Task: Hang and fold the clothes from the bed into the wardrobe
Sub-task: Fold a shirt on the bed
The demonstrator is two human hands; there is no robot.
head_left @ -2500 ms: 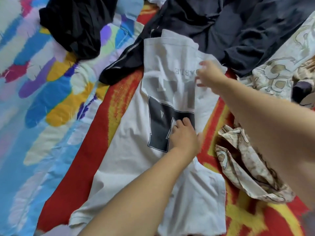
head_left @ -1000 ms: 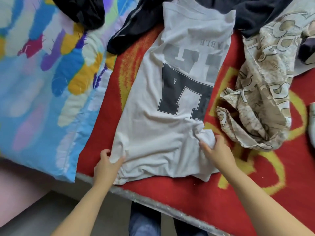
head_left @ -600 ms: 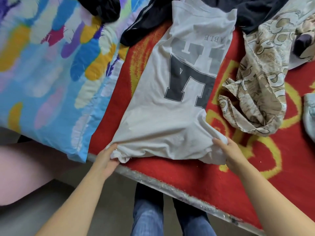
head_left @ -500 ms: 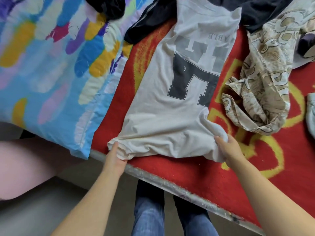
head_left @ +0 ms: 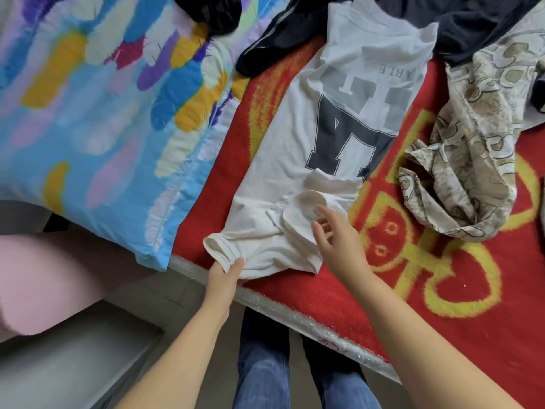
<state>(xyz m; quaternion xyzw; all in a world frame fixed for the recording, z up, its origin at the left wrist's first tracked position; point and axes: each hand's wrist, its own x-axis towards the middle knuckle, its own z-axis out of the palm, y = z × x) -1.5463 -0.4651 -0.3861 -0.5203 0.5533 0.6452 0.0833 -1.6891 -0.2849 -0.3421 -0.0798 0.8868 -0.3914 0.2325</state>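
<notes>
A white T-shirt (head_left: 283, 149) with big dark letters lies lengthwise on the red and yellow bed cover (head_left: 442, 284), its near end bunched by the bed's front edge. My left hand (head_left: 227, 276) pinches the shirt's near-left hem corner at that edge. My right hand (head_left: 336, 237) hovers with spread fingers over the crumpled near-right part of the shirt, holding nothing. A flap of the hem lies folded up onto the print.
A beige patterned garment (head_left: 469, 160) lies crumpled right of the shirt. Dark clothes (head_left: 460, 22) pile at the far side, a black one (head_left: 212, 10) at top left. A colourful quilt (head_left: 97, 107) covers the left. My jeans-clad legs (head_left: 298, 376) stand at the bed's edge.
My right hand has let go of the shirt's near-right corner, which now lies folded up and inward. My left hand still grips the near-left corner.
</notes>
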